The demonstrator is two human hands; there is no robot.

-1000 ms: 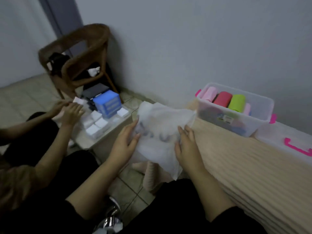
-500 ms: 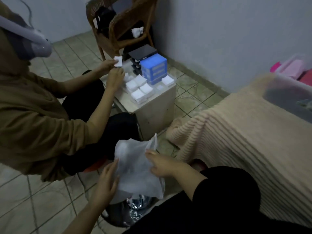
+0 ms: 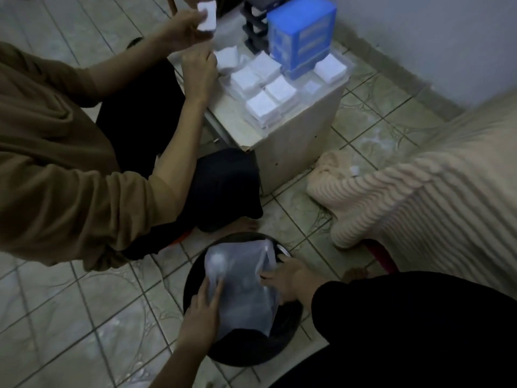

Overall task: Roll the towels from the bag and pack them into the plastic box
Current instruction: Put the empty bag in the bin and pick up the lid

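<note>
Holding a white bag (image 3: 240,287) over a round black bin (image 3: 251,348) on the tiled floor (image 3: 70,317), both hands of the camera wearer are shown low in the frame. The left hand (image 3: 202,310) is laid against the bag's left edge, fingers extended and pressed flat on the fabric, the thumb hidden behind it. The right hand (image 3: 288,275) is closed on the bag's right edge, the material being pinched between its curled fingers and thumb. The bag is thus stretched between the two hands, directly above the bin's opening; its contents cannot be made out. Beyond the right hand, a cream ribbed blanket (image 3: 419,197) is draped over a raised surface, one corner reaching the floor. Beyond the left hand, a second person in a brown sleeve (image 3: 56,152) is seated at a small white table (image 3: 293,147). A white square pad (image 3: 207,15) is held in that person's far hand, and further stacks of white pads (image 3: 263,85) are set on the table top beside a blue drawer unit (image 3: 302,32). The plastic box is outside the view.
</note>
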